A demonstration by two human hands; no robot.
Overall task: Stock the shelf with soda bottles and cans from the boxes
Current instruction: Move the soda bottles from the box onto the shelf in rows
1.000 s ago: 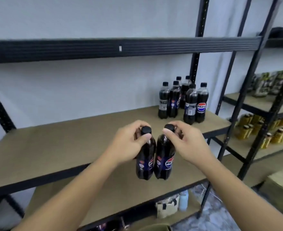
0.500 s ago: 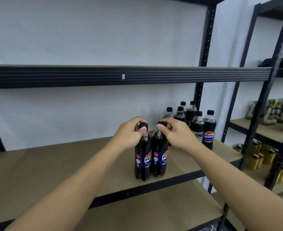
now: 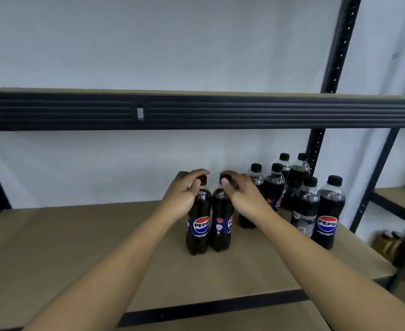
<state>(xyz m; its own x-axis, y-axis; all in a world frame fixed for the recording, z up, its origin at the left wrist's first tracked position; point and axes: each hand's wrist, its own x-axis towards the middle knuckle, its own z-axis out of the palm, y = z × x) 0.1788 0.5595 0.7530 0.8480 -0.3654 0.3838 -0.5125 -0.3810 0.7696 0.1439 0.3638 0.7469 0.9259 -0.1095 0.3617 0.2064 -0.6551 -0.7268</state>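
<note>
Two dark Pepsi bottles stand side by side on the brown shelf board (image 3: 82, 240). My left hand (image 3: 181, 195) grips the cap and neck of the left bottle (image 3: 198, 231). My right hand (image 3: 243, 194) holds the cap of the right bottle (image 3: 221, 225). Both bottles are upright and their bases rest on the board. Just to the right, a group of several more Pepsi bottles (image 3: 325, 213) stands near the shelf's right end, partly hidden behind my right hand.
A black metal beam (image 3: 220, 111) of the upper shelf crosses the view above the bottles. Black uprights (image 3: 316, 149) stand at the right. A neighbouring rack at the far right holds golden jars (image 3: 387, 244). The left half of the shelf board is bare.
Both hands carried the two bottles up and forward from below the shelf edge and set them down on the board beside the bottle group. The view tilted upward.
</note>
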